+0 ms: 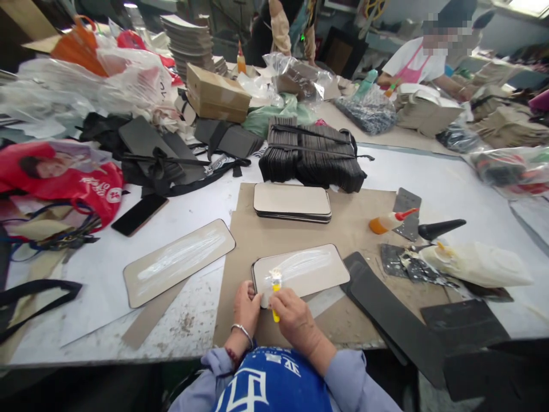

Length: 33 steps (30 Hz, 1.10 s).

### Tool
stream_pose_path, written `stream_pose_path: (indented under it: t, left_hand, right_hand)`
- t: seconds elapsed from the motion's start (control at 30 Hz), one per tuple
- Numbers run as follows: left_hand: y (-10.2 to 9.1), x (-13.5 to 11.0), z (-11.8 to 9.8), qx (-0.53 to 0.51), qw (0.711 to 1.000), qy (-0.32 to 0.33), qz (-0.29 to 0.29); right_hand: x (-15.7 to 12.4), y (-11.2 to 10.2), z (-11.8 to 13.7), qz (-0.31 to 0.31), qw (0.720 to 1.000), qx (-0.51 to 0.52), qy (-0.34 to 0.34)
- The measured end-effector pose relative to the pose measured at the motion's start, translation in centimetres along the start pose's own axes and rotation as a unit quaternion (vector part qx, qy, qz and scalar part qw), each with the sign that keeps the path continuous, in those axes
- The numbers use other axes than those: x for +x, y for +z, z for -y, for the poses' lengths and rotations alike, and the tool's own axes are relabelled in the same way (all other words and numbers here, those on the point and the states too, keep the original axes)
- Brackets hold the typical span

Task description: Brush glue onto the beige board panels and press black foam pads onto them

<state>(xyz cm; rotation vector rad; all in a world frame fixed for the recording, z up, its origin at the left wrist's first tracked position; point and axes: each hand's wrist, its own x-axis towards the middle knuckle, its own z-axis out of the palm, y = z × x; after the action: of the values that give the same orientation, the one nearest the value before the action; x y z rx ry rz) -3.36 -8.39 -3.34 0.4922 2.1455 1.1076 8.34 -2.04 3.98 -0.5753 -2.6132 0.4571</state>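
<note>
My right hand is closed around the yellow handle of a small brush. Its bristles, coated in white paste, rest on a beige rounded panel with a dark edge. A white smear of glue runs across the panel's middle. My left hand grips the panel's near left corner, thumb on top and fingers curled at the edge. To the left lies a second beige panel, also smeared white. A stack of beige panels sits behind the one under the brush.
A brown sheet lies under the work. At right are a glue bottle, a paste-covered bag and dark strips. A phone lies left. Bundled black pieces stand behind. A co-worker is across the table.
</note>
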Motion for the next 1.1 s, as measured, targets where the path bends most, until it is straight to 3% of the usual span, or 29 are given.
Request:
stream_pose_path:
  t: [0.1,0.17,0.23,0.3,0.37,0.43,0.5,0.6,0.7,0.8,0.93,1.1]
  left_hand:
    - [0.1,0.3,0.1,0.006,1.0,0.001,-0.004]
    - [0.1,0.4,0.2,0.011,1.0,0.001,-0.01]
    - [0.0,0.6,0.2,0.014,1.0,0.001,-0.011]
    - [-0.1,0.7,0.4,0.009,1.0,0.0,-0.006]
    - [-0.2,0.8,0.5,0.006,1.0,-0.001,-0.008]
    - [-0.3,0.8,0.5,0.008,1.0,0.001,-0.012]
    - [-0.4,0.7,0.4,0.013,1.0,0.008,-0.011]
    - [-0.6,0.6,0.1,0.018,1.0,0.015,-0.01]
    - [-0.9,0.4,-0.5,0.028,0.999,0.023,-0.005]
    - [-1.3,0.3,-1.0,0.036,0.999,0.032,0.007]
    - [-2.1,0.1,-1.3,0.039,0.998,0.031,0.031]
    - [-2.9,0.2,-0.4,0.008,0.999,0.002,0.044]
  right_hand:
    - [-0.7,-1.6,0.7,0.001,0.991,0.126,0.055]
    - [-1.5,-2.4,0.6,-0.039,0.964,0.213,0.152]
    - [-2.6,-2.6,0.0,-0.108,0.908,0.275,0.296]
    - [-3.8,-2.3,-1.2,-0.162,0.826,0.318,0.437]
    - [-5.1,-2.2,-2.9,-0.194,0.758,0.338,0.523]
    - [-6.4,-2.8,-5.1,-0.23,0.737,0.307,0.556]
    - [-7.5,-4.3,-7.2,-0.257,0.749,0.238,0.562]
    - [-8.3,-6.8,-9.0,-0.262,0.796,0.116,0.533]
    - [-7.9,-7.6,-8.4,-0.237,0.87,-0.024,0.432]
    - [-7.1,-6.1,-6.3,-0.186,0.924,-0.112,0.315]
    - [-7.0,-4.0,-5.1,-0.13,0.947,-0.152,0.251]
    - [-7.4,-4.2,-6.1,-0.129,0.948,-0.179,0.23]
